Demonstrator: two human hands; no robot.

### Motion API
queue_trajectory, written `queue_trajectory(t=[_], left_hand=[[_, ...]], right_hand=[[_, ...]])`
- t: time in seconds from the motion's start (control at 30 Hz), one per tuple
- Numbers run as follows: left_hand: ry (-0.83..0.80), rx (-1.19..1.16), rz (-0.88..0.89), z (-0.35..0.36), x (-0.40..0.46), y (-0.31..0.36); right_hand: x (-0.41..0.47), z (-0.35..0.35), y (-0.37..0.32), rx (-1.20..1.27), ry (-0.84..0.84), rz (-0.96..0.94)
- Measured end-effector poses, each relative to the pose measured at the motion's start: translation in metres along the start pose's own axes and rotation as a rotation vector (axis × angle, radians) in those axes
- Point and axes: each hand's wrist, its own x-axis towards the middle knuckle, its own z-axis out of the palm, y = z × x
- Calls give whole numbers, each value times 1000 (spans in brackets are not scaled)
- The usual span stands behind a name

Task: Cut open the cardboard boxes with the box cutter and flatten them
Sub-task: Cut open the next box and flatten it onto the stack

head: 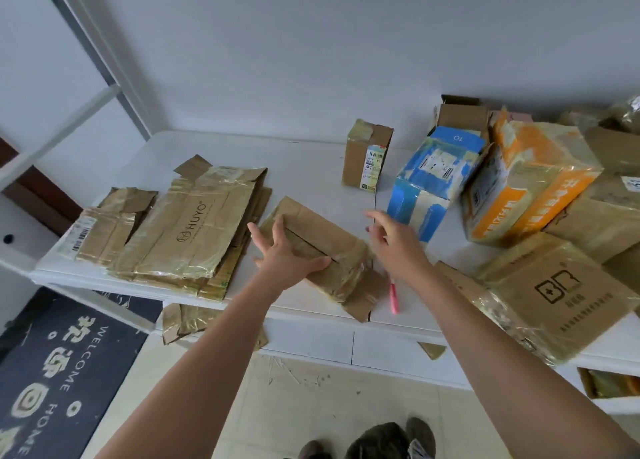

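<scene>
A flattened, tape-covered brown box (341, 264) lies on the white table (304, 167) in front of me. My left hand (287, 256) presses flat on it with fingers spread. My right hand (393, 238) hovers just right of it, fingers loosely extended, holding nothing. The pink box cutter (394, 297) lies on the table below my right wrist. A stack of flattened boxes (183, 230), the top one marked HUYO, sits at the left.
Unflattened boxes stand to the right: a small brown one (367, 155), a blue one (433, 181), an orange one (526, 181) and a large brown one (554, 296). Cardboard scraps (183, 321) hang off the front edge. A dark doormat (59, 372) lies on the floor.
</scene>
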Motion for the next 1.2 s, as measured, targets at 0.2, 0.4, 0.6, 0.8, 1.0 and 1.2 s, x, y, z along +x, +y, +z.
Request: queue_trajectory(t=[0.2, 0.4, 0.6, 0.8, 1.0, 1.2], left_hand=[[81, -142, 10, -18, -7, -4], [-22, -451, -151, -35, -11, -18], [-8, -506, -156, -30, -11, -21], [92, -380, -131, -24, -10, -20], [96, -354, -107, -25, -8, -23], [82, -336, -102, -25, -6, -23]], right_hand=[[-16, 21, -47, 69, -302, -107], [-27, 36, -50, 47, -295, -58], [-18, 41, -61, -110, -219, -78], [-14, 53, -73, -331, -136, -71], [-7, 58, -79, -373, -122, -47], [5, 38, -71, -93, -232, 80]])
